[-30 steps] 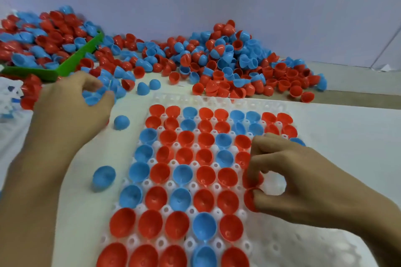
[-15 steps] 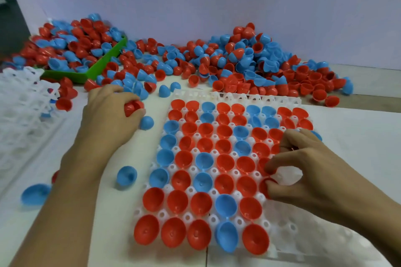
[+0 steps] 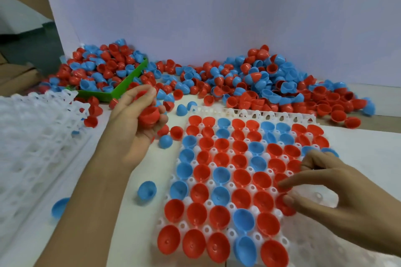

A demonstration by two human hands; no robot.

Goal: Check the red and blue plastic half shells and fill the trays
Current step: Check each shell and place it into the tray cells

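Note:
A white moulded tray (image 3: 251, 112) lies in front of me, most of its cups filled with red and blue half shells. My left hand (image 3: 134, 128) is raised palm-up left of the tray and grips a red half shell (image 3: 148, 115) among its curled fingers. My right hand (image 3: 329, 193) hovers over the tray's right side, thumb and forefinger pinching a red half shell (image 3: 283, 204) at a cup there. A big heap of loose red and blue half shells (image 3: 256, 84) stretches along the back wall.
A green bin (image 3: 121, 91) full of shells sits at the back left. A stack of white trays (image 3: 32, 147) lies at the left. Loose blue shells (image 3: 147, 189) and a red one lie on the table between that stack and the filled tray.
My left hand came back from the pile, turned palm-up and lifted a red shell. The view tilted up and left. My right hand stayed at the tray's right side.

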